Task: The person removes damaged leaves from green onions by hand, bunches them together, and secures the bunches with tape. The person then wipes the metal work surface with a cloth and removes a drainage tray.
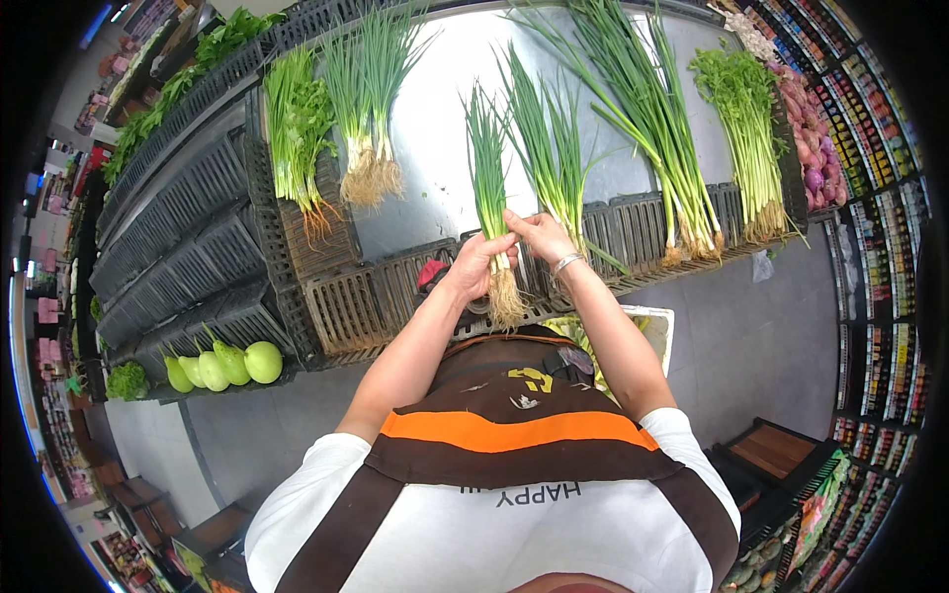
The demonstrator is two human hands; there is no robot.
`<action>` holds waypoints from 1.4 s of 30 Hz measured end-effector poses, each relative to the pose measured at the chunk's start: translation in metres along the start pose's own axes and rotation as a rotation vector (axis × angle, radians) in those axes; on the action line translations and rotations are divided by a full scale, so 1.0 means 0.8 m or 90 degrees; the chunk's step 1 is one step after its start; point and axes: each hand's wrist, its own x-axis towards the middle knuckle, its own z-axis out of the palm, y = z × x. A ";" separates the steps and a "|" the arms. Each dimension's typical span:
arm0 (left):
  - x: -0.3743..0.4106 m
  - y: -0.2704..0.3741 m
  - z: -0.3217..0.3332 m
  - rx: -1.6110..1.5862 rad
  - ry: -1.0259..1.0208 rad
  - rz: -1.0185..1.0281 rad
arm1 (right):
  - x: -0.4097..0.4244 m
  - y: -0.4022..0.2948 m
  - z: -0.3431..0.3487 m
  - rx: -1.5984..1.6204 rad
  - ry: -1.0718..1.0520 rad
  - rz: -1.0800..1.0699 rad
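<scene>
A bunch of green onions (489,178) stands out in front of me, leaves pointing away and roots towards my body. My left hand (478,265) is closed around its pale stems just above the roots. My right hand (545,236) touches the same bunch with thumb and fingertips at its right side; whether it grips any stems, I cannot tell. Close behind my right hand lies another green onion bunch (552,163). Farther left are more green onions with long roots (367,111) and leafy cilantro with orange roots (295,133). Large leeks or scallions (652,126) and Chinese celery (749,141) lie to the right.
Black slatted crates (345,307) edge the metal display surface (437,111). Light green gourds (263,362) sit at the lower left, shallots (815,167) at the far right. A white foam box (660,326) with greens stands below my right forearm. Stocked shelves (882,244) line the right.
</scene>
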 end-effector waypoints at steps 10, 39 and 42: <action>-0.019 -0.009 0.053 0.374 0.133 -0.051 | 0.004 -0.009 -0.004 -0.020 -0.295 0.139; -0.274 0.136 0.081 0.823 0.064 -0.159 | -0.171 -0.225 0.112 -1.033 -0.494 -0.449; -0.307 0.149 0.012 0.708 0.132 -0.157 | -0.129 -0.192 0.095 -0.750 -0.088 -0.885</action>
